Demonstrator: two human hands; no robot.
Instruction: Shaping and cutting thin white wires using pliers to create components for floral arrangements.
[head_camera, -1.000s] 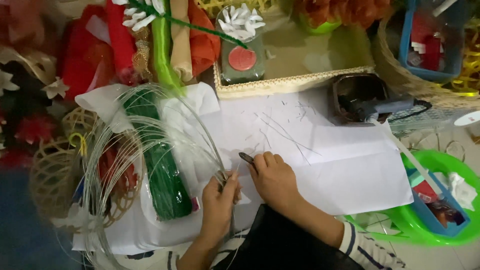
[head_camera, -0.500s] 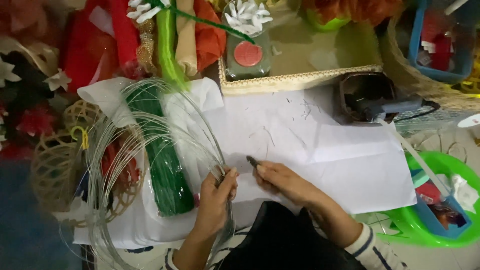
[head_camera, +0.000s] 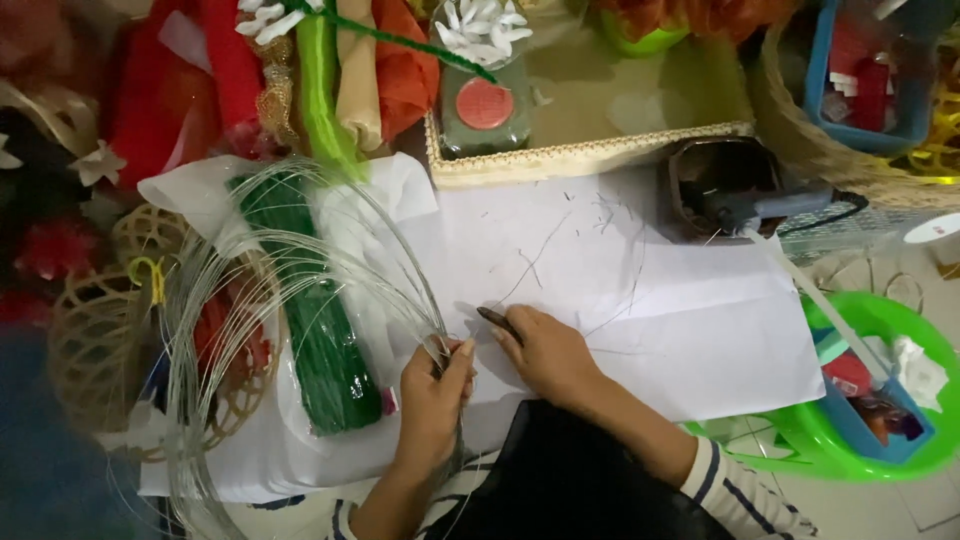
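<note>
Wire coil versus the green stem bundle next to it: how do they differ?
The wire coil is silvery, bare, and springs in wide open loops; the left hand pinches it. The green stem bundle is dark green, straight, packed in clear wrap, and untouched. Both lie on the white paper.

Both hands bare; striped sleeves (head_camera: 735, 490), white with dark bands, reach the forearms; black cloth (head_camera: 560, 480) over the lap.
</note>
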